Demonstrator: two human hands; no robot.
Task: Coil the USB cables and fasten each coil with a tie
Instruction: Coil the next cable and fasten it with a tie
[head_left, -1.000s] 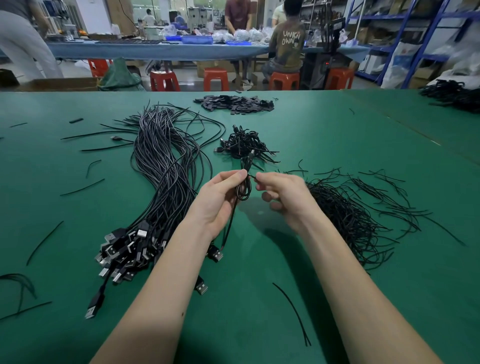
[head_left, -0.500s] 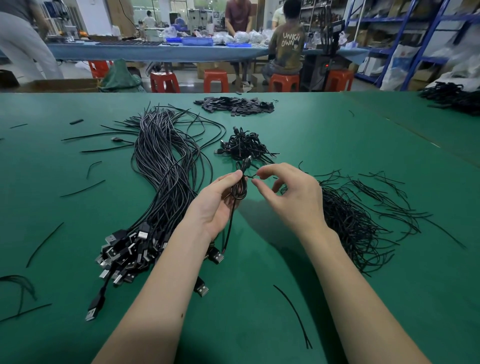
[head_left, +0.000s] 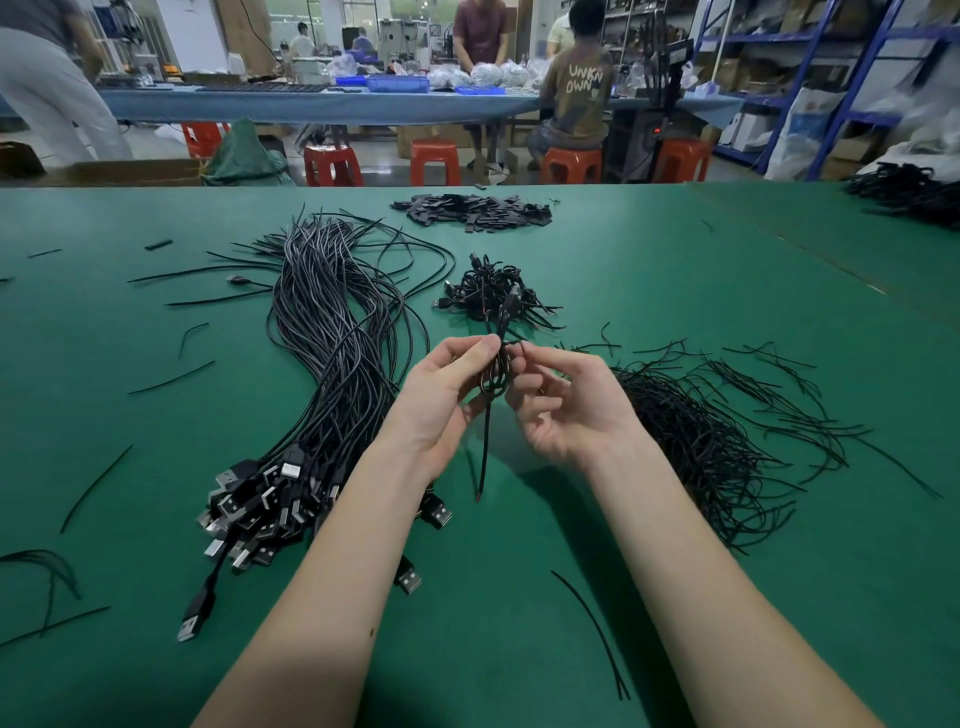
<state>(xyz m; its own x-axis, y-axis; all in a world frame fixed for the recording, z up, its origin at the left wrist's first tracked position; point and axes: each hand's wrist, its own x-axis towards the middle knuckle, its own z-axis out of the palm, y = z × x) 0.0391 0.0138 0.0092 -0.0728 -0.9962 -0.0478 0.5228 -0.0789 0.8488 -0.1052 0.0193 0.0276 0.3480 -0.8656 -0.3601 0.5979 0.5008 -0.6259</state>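
2 bare hands meet above a green surface (head_left: 649, 291): the left hand (head_left: 441, 400) pinches a small coiled USB cable (head_left: 496, 371) between thumb and fingers, while the right hand (head_left: 566, 405), fingers curled, nips the coil's top; loose cables (head_left: 332, 343) lie left, ties (head_left: 717, 441) right, finished coils (head_left: 493, 293) just behind

The right hand (head_left: 563, 402) now shows its palm, where a second ago it showed its back, fingertips at the coiled USB cable (head_left: 494, 376). The cable's loose end hangs straighter below the left hand (head_left: 441, 400).
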